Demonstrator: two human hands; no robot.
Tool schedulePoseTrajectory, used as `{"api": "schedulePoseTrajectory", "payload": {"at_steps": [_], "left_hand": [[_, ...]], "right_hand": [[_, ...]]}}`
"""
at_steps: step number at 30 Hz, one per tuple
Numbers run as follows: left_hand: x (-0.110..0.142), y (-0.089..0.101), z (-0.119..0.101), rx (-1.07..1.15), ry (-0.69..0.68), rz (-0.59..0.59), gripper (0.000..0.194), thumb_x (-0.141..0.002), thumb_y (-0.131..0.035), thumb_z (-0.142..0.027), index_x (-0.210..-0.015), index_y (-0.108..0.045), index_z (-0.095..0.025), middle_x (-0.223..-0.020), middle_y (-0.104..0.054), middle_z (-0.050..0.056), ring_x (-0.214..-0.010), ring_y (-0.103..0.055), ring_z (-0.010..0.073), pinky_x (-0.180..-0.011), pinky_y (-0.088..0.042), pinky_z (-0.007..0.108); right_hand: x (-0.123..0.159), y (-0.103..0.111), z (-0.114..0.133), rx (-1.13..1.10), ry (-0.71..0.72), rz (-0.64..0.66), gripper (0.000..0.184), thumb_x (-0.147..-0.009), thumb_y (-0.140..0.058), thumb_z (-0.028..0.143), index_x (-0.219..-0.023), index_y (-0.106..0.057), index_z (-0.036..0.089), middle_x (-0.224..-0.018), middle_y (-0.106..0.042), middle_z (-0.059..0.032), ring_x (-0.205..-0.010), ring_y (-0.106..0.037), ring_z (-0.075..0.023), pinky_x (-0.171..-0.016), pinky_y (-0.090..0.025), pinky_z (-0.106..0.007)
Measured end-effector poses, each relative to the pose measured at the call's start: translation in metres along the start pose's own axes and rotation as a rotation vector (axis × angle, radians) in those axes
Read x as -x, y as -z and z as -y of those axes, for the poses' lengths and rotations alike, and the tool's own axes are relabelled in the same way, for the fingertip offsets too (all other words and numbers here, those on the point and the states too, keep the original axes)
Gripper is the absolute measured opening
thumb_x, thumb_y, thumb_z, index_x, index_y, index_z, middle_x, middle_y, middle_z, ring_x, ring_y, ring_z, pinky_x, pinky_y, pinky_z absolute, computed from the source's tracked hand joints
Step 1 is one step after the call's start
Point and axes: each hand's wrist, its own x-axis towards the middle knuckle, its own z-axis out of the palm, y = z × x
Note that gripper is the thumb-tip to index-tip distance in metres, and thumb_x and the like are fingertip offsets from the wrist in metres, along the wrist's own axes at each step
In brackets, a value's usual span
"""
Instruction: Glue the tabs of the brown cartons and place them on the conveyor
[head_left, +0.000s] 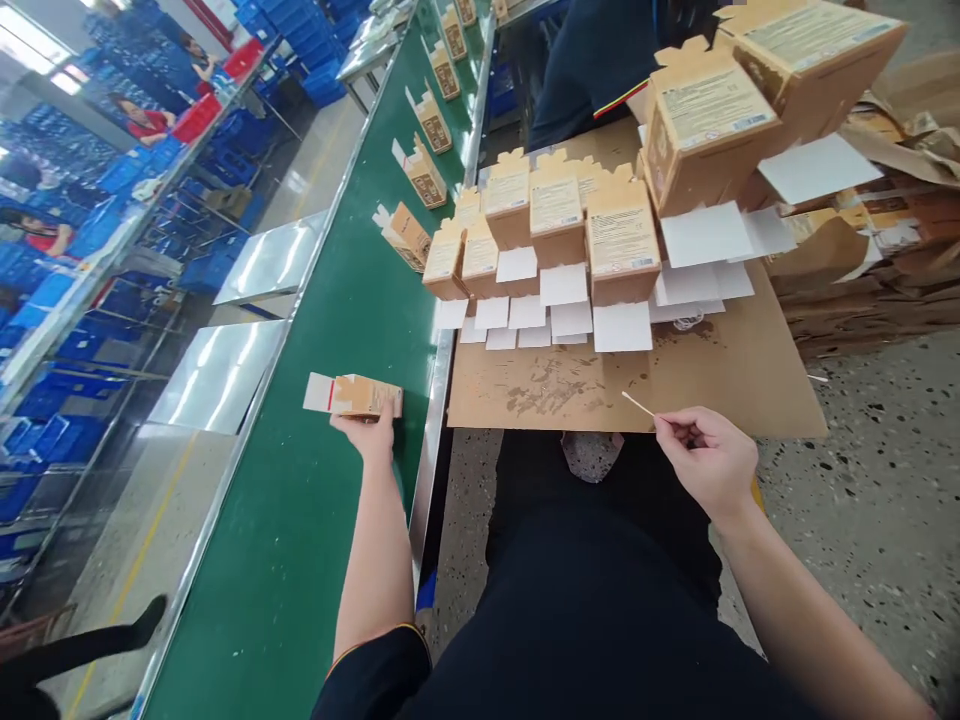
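Observation:
My left hand (pixel 366 434) is closed around a small brown cardboard box (pixel 360 396) on the green conveyor belt (pixel 300 520). The box's white flap points to the left. Over the near edge of a cardboard sheet (pixel 705 370), my right hand (pixel 705 455) pinches a thin cotton swab (pixel 637 402) between thumb and fingers, its pale tip pointing left. Beyond the hands, several brown boxes (pixel 622 240) with white flaps hanging toward me stand grouped on the sheet. Dark smudges mark the cardboard in front of them.
More open boxes (pixel 424 175) stand in a row along the belt. A metal rail (pixel 431 460) separates belt and sheet. A person in dark clothing (pixel 577 70) is behind the boxes. Flattened cardboard (pixel 885 270) is piled at right. Blue bins and people are across the aisle.

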Motion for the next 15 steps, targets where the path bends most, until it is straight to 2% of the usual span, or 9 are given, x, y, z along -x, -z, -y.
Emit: {"api": "schedulePoseTrajectory", "payload": {"at_steps": [2,4,6,8,9,11,13,15], "left_hand": [[0.011,0.006,0.007,-0.039,0.041,-0.010,0.113,-0.064,-0.108,-0.033,-0.150,-0.034,-0.029,-0.164,-0.055,0.022,-0.159,-0.061,0.0367,-0.137,-0.045,0.065],[0.029,0.014,0.012,-0.074,0.012,-0.124,0.108,-0.068,-0.104,-0.033,-0.151,-0.036,-0.031,-0.159,-0.055,0.017,-0.160,-0.058,0.0368,-0.139,-0.040,0.066],[0.047,0.019,0.010,-0.071,-0.126,-0.245,0.088,-0.075,-0.097,-0.035,-0.145,-0.043,-0.030,-0.151,-0.055,0.014,-0.154,-0.060,0.0358,-0.136,-0.044,0.064],[0.055,0.014,-0.003,-0.009,-0.326,-0.253,0.066,-0.082,-0.090,-0.039,-0.134,-0.051,-0.029,-0.141,-0.057,0.011,-0.141,-0.066,0.0331,-0.129,-0.052,0.060],[0.053,0.005,-0.015,0.038,-0.407,-0.213,0.056,-0.086,-0.087,-0.040,-0.130,-0.054,-0.028,-0.137,-0.058,0.010,-0.136,-0.068,0.0315,-0.127,-0.054,0.058],[0.034,-0.027,-0.048,0.132,-0.483,-0.082,0.040,-0.095,-0.079,-0.044,-0.126,-0.060,-0.027,-0.131,-0.062,0.009,-0.131,-0.069,0.0287,-0.125,-0.055,0.053],[0.000,-0.074,-0.087,0.188,-0.456,0.057,0.036,-0.102,-0.075,-0.046,-0.130,-0.066,-0.026,-0.133,-0.066,0.009,-0.134,-0.069,0.0270,-0.126,-0.054,0.048],[-0.037,-0.124,-0.123,0.189,-0.347,0.196,0.039,-0.101,-0.078,-0.047,-0.132,-0.070,-0.023,-0.138,-0.070,0.011,-0.137,-0.068,0.0269,-0.125,-0.053,0.044]], "right_hand": [[-0.005,0.003,-0.001,-0.002,-0.023,0.004,0.021,-0.101,-0.083,0.041,-0.084,-0.082,0.029,-0.074,-0.076,-0.0039,-0.058,-0.069,-0.0221,-0.056,-0.062,-0.039],[-0.008,0.012,-0.004,0.034,-0.064,-0.025,0.026,-0.099,-0.084,0.051,-0.083,-0.083,0.030,-0.074,-0.077,-0.0066,-0.057,-0.071,-0.0260,-0.055,-0.064,-0.045],[-0.009,0.026,-0.007,0.083,-0.107,-0.082,0.033,-0.097,-0.085,0.061,-0.080,-0.083,0.032,-0.072,-0.077,-0.0091,-0.056,-0.072,-0.0305,-0.054,-0.065,-0.052],[-0.008,0.039,-0.010,0.112,-0.128,-0.134,0.033,-0.096,-0.084,0.065,-0.079,-0.083,0.036,-0.072,-0.077,-0.0109,-0.057,-0.073,-0.0343,-0.054,-0.065,-0.058],[-0.008,0.044,-0.011,0.115,-0.127,-0.152,0.032,-0.097,-0.084,0.065,-0.080,-0.083,0.038,-0.073,-0.077,-0.0112,-0.057,-0.073,-0.0352,-0.054,-0.065,-0.059],[-0.006,0.048,-0.012,0.112,-0.111,-0.172,0.029,-0.098,-0.084,0.063,-0.082,-0.084,0.039,-0.073,-0.078,-0.0103,-0.058,-0.073,-0.0345,-0.054,-0.066,-0.058],[-0.006,0.046,-0.013,0.099,-0.094,-0.169,0.028,-0.098,-0.084,0.061,-0.084,-0.084,0.037,-0.073,-0.077,-0.0078,-0.057,-0.072,-0.0309,-0.053,-0.066,-0.053],[-0.003,0.042,-0.013,0.083,-0.086,-0.163,0.026,-0.098,-0.086,0.057,-0.085,-0.084,0.034,-0.074,-0.077,-0.0053,-0.057,-0.071,-0.0273,-0.054,-0.066,-0.048]]}}
